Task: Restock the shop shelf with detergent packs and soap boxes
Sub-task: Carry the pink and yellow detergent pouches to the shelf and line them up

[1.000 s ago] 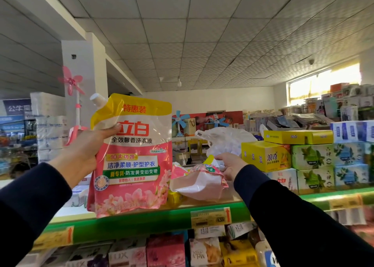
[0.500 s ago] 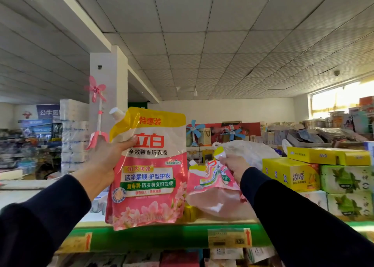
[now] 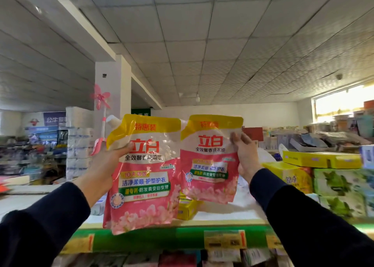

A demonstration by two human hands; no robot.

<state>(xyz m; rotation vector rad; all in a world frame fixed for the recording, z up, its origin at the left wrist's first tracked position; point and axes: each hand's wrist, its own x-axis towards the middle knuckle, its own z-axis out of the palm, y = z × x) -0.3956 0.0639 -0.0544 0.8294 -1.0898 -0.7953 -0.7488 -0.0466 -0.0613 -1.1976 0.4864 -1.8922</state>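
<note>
I hold two pink and yellow detergent packs upright, side by side, above the top shelf. My left hand grips the left detergent pack near its spout, thumb across the front. My right hand grips the right detergent pack by its right edge, fingers on the front. Both packs face me. A small yellow box sits on the shelf below and between them.
Yellow soap boxes and green boxes are stacked on the shelf at right. The green shelf edge carries price tags. A white pillar and stacked tissue rolls stand behind at left.
My right hand has lifted the second pack from lying on the shelf and turned it upright, facing me, beside the first pack. The view has tilted up.
</note>
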